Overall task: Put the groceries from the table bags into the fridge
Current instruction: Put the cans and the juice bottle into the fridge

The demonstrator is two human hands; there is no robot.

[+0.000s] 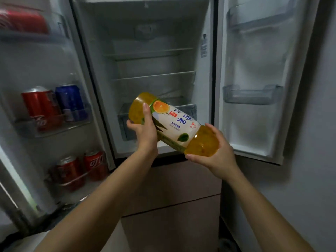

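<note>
From the head camera: a big orange juice bottle (174, 122) is held up in the air by both hands, in front of the low part of the open fridge (145, 24); it is tipped, with one end up and to the left and the other end down and to the right. The left hand (145, 131) wraps round the upper end, thumb on top; the right hand (218, 155) curls round the lower end, fingers under it.

Inside the fridge are glass shelves (152, 77) and a clear drawer (125, 120) at the bottom, just behind the bottle.

The left door (36, 60) is open; on its middle shelf a red can (41, 108) stands right beside a blue can (70, 100); on the shelf below stand two more red cans (70, 170); the top shelf holds something red, too blurry to name.

The right door (254, 60) is open too; a clear bin (252, 96) sits on it.
</note>
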